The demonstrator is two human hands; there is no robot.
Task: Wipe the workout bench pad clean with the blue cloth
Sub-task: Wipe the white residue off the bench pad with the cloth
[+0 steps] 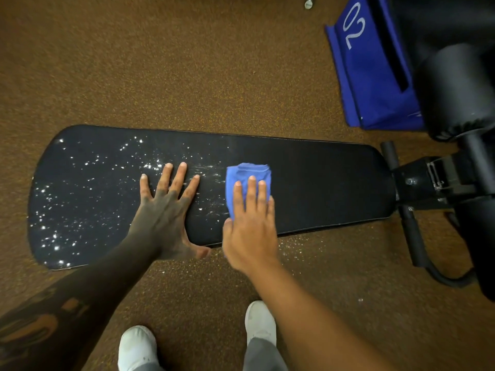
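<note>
The long black bench pad (321, 183) lies across the middle of the view. Its left half is speckled with white droplets or crumbs; its right half looks dark and plain. A folded blue cloth (247, 171) rests on the pad near the centre, and my right hand (250, 223) presses flat on it with fingers spread over the fabric. My left hand (167, 212) lies palm down on the pad just left of the cloth, fingers apart, holding nothing, its thumb at the pad's near edge.
The bench's black frame and foam rollers (455, 103) crowd the right side. A blue bag marked "02" (375, 70) lies on the brown speckled floor at the upper right. My white shoes (259, 322) stand below the pad. White specks dot the floor by the near edge.
</note>
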